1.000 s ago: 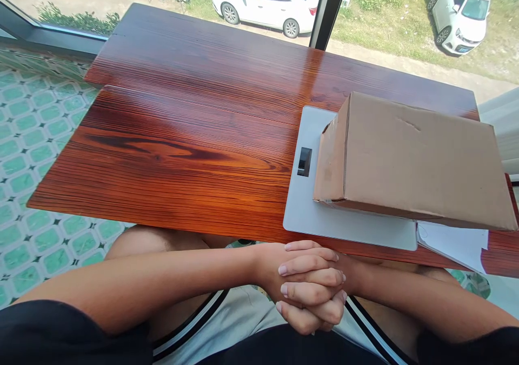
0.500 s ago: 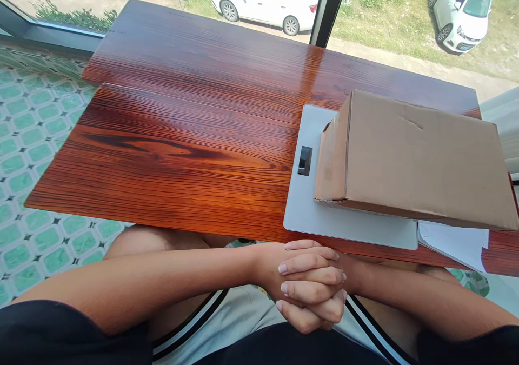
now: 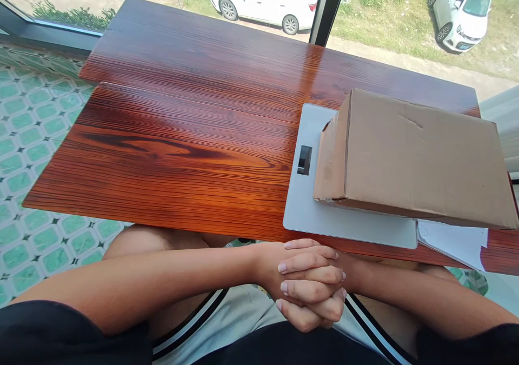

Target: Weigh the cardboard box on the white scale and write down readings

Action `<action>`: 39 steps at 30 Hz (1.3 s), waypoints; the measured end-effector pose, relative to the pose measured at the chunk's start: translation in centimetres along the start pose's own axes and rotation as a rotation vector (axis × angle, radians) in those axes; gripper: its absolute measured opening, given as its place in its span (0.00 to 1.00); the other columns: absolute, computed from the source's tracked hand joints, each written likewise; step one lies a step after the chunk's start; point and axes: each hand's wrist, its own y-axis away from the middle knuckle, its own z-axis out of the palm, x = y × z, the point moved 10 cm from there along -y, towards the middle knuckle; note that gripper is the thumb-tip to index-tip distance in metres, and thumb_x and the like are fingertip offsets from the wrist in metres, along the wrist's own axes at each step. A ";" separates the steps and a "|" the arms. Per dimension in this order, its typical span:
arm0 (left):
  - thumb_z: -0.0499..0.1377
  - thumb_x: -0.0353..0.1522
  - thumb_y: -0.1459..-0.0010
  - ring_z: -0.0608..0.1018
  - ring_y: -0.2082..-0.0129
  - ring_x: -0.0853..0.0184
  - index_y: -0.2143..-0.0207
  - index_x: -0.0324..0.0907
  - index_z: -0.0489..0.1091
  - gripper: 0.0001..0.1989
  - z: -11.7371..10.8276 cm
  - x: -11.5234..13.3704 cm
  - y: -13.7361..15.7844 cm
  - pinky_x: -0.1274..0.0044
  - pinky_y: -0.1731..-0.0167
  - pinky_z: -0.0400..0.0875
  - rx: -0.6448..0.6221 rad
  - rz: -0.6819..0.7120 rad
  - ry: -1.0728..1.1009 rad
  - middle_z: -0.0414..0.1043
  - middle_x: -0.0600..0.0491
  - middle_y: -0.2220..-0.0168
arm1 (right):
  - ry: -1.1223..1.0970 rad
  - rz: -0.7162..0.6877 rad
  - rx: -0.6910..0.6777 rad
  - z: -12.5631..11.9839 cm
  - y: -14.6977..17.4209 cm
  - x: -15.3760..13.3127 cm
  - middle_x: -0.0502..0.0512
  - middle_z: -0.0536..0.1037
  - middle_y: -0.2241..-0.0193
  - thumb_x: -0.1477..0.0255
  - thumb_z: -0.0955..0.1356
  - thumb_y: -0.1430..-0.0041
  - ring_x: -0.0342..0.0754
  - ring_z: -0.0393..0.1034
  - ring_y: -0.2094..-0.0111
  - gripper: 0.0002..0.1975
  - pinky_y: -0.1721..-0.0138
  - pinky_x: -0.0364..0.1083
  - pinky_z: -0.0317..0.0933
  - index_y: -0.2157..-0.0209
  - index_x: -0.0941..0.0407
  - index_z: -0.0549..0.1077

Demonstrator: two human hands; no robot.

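My left hand [image 3: 271, 267] and my right hand [image 3: 304, 292] are clasped over my lap, their fingers interlaced. Both are closed around each other, and no object shows between them; the palms are hidden. Just beyond them, near the table's front edge, lies a flat white scale [image 3: 348, 227] with a small dark display [image 3: 304, 160] on its left side. On top of it rests a closed brown cardboard box [image 3: 421, 159], reaching past the scale's right side. Neither hand touches the box or the scale.
The glossy reddish-brown wooden table [image 3: 182, 154] spans the view. White paper [image 3: 454, 240] lies partly under the box at the right. Beyond the table are a window frame [image 3: 329, 11] and two white cars [image 3: 263, 0] outside. Green-tiled floor [image 3: 28, 138] shows at the left.
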 end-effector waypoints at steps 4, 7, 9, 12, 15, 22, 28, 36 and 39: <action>0.65 0.55 0.48 0.69 0.79 0.66 0.68 0.56 0.78 0.17 0.0 0.0 0.6 0.79 0.89 0.60 0.039 -0.019 0.028 0.64 0.52 0.72 | 0.073 -0.084 -0.006 0.1 -0.1 -1.0 0.59 0.72 0.64 0.67 0.75 0.49 0.64 0.78 0.63 0.14 0.66 0.61 0.77 0.59 0.46 0.75; 0.65 0.55 0.48 0.69 0.80 0.66 0.68 0.55 0.78 0.16 0.5 -0.5 0.3 0.79 0.89 0.60 -0.013 -0.035 0.075 0.65 0.52 0.73 | 0.045 -0.059 0.008 0.0 -0.2 -0.6 0.59 0.73 0.64 0.67 0.76 0.50 0.63 0.78 0.63 0.16 0.65 0.61 0.77 0.59 0.47 0.75; 0.66 0.55 0.49 0.68 0.80 0.67 0.69 0.55 0.78 0.16 0.8 -1.1 -0.1 0.80 0.89 0.59 -0.071 -0.058 0.082 0.63 0.53 0.74 | -0.005 -0.002 0.004 0.1 -0.1 0.0 0.59 0.72 0.64 0.66 0.77 0.50 0.62 0.77 0.62 0.15 0.62 0.61 0.77 0.59 0.47 0.75; 0.68 0.54 0.50 0.65 0.82 0.68 0.71 0.55 0.78 0.16 1.2 -1.8 -0.4 0.80 0.90 0.56 -0.146 -0.082 0.024 0.60 0.54 0.77 | -0.036 0.024 -0.020 0.3 0.1 0.3 0.59 0.71 0.62 0.66 0.76 0.49 0.62 0.77 0.59 0.14 0.59 0.61 0.76 0.60 0.47 0.76; 0.66 0.56 0.49 0.64 0.82 0.70 0.71 0.54 0.78 0.17 0.5 -1.5 -0.1 0.82 0.90 0.55 -0.081 -0.085 -0.061 0.57 0.56 0.77 | 0.057 -0.055 -0.012 0.1 0.2 -0.5 0.59 0.70 0.63 0.65 0.76 0.48 0.61 0.78 0.60 0.13 0.63 0.60 0.77 0.60 0.48 0.76; 0.61 0.57 0.46 0.62 0.82 0.70 0.69 0.55 0.78 0.19 -0.7 0.7 0.6 0.81 0.89 0.53 0.049 -0.016 -0.177 0.56 0.55 0.76 | 0.044 -0.011 -0.001 0.2 0.3 0.3 0.59 0.71 0.64 0.63 0.76 0.49 0.62 0.78 0.62 0.14 0.65 0.61 0.77 0.61 0.48 0.76; 0.73 0.49 0.59 0.46 0.83 0.73 0.81 0.50 0.73 0.18 0.3 0.3 -2.4 0.81 0.88 0.40 -0.260 0.015 -0.234 0.37 0.62 0.79 | 0.067 -0.048 -0.051 0.6 0.5 0.4 0.59 0.71 0.62 0.64 0.77 0.51 0.63 0.76 0.61 0.16 0.65 0.63 0.77 0.59 0.46 0.76; 0.71 0.52 0.56 0.43 0.81 0.70 0.84 0.51 0.70 0.20 0.1 -0.2 -5.0 0.78 0.86 0.41 -0.466 -0.098 -0.116 0.35 0.62 0.81 | 0.135 -0.165 0.011 0.2 0.1 -0.8 0.58 0.71 0.64 0.65 0.77 0.51 0.60 0.77 0.64 0.16 0.68 0.58 0.77 0.59 0.45 0.77; 0.70 0.52 0.54 0.51 0.83 0.69 0.84 0.51 0.70 0.20 -0.1 0.1 -3.8 0.78 0.87 0.48 -0.396 -0.060 -0.079 0.42 0.59 0.83 | 0.164 -0.221 -0.004 -0.1 -0.2 -1.3 0.57 0.71 0.63 0.66 0.77 0.49 0.58 0.78 0.65 0.15 0.68 0.57 0.76 0.58 0.48 0.76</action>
